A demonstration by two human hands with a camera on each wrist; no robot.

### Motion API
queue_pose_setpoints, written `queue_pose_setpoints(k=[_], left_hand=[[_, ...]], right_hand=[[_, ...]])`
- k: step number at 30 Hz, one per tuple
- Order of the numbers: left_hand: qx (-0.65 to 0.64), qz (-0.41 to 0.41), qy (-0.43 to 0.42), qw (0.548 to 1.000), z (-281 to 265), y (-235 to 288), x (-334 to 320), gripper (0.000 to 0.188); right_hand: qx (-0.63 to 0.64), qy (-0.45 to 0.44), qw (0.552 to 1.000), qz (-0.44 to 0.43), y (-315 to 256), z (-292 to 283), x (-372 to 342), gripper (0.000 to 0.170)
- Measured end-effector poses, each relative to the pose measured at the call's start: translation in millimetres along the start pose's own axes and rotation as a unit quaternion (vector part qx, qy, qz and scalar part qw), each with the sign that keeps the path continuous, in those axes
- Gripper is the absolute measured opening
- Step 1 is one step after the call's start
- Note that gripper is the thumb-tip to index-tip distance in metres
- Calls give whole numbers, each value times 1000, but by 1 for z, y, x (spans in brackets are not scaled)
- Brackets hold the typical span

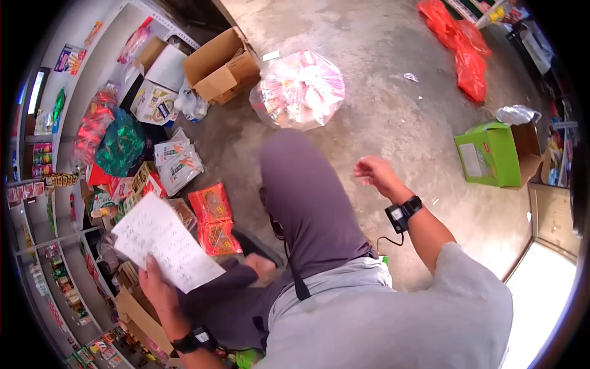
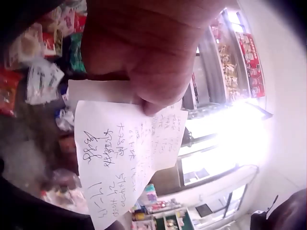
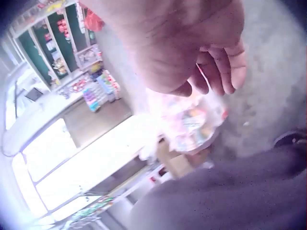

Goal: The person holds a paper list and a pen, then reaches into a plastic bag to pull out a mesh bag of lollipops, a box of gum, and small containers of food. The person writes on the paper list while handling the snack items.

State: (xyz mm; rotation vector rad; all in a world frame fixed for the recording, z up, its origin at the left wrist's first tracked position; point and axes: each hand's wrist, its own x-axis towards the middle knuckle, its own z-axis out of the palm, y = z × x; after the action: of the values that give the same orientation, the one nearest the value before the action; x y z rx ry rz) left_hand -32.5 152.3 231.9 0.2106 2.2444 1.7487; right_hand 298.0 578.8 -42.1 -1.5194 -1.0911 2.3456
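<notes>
A sheet of white paper [image 1: 166,243] with handwriting is pinched at its near edge by the left hand [image 1: 158,289]. In the left wrist view, the thumb presses on the paper [image 2: 110,153], which is folded or doubled, with handwritten lines and numbers on it. On the other side of the raised knee, the right hand [image 1: 378,175] hangs in the air over the concrete floor. Its fingers are loosely bent and hold nothing, as the right wrist view also shows. Past the paper, two red packets [image 1: 215,218] lie on the floor.
A filled clear plastic bag [image 1: 301,92] stands on the floor ahead, beside an open cardboard box [image 1: 221,64]. Shelves of packaged goods [image 1: 61,270] line the left side. To the right are a green box [image 1: 491,154] and red plastic bags [image 1: 470,67].
</notes>
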Motion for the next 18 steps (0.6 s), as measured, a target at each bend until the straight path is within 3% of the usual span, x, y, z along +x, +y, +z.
queue_pose_setpoints(k=[3,6,9,11,15,18], left_hand=[[-52,18,-74,996,48,-1,-9,39],[-89,-17,-189,978,107,-2,-22,33],[-82,-10,-330,940,165,-1,-43,31],[-60,-37,-412,908,196,-2,-56,29],[-65,-46,-520,850,223,-7,-68,29],[-54,-138,-582,799,222,-17,-53,42]], right_hand=[[104,-2,983,-150,-46,-4,-70,28],[72,-122,960,-241,-92,21,-167,38],[18,-184,944,-274,-82,74,-224,57],[20,-216,943,-253,-54,107,-225,57],[243,-199,943,-106,-26,129,-224,52],[287,-206,933,-73,-8,122,-211,51]])
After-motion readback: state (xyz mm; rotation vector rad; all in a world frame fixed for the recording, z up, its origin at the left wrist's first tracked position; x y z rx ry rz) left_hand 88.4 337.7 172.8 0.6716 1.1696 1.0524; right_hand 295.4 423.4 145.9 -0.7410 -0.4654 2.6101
